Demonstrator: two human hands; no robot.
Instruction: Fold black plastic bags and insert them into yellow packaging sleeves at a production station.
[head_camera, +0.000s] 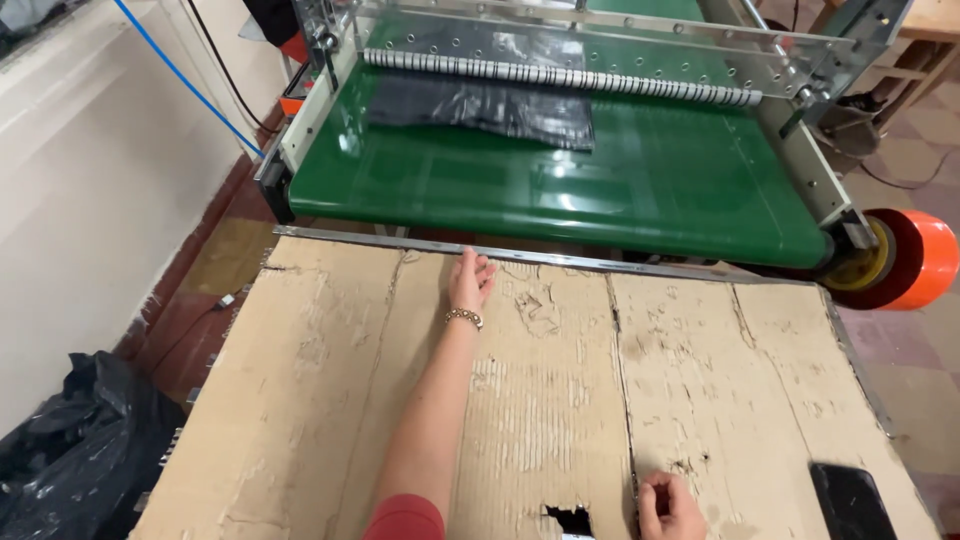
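Nearest the camera, the right hand (668, 505) rests loosely curled on the worn cardboard tabletop (560, 400), holding nothing. Further away, the left hand (470, 280) lies flat at the far edge, fingers open and empty. Beyond it, the black plastic bag (480, 105) lies on the green conveyor belt (650, 180); it looks thin, light, limp and slippery, best pinched at its near edge.

Orange tape roll (915, 258) at right edge of frame. Black phone (851, 500) at lower right. Crumpled black bag (75, 455) at lower left. Blue cable (185, 80) at upper left.
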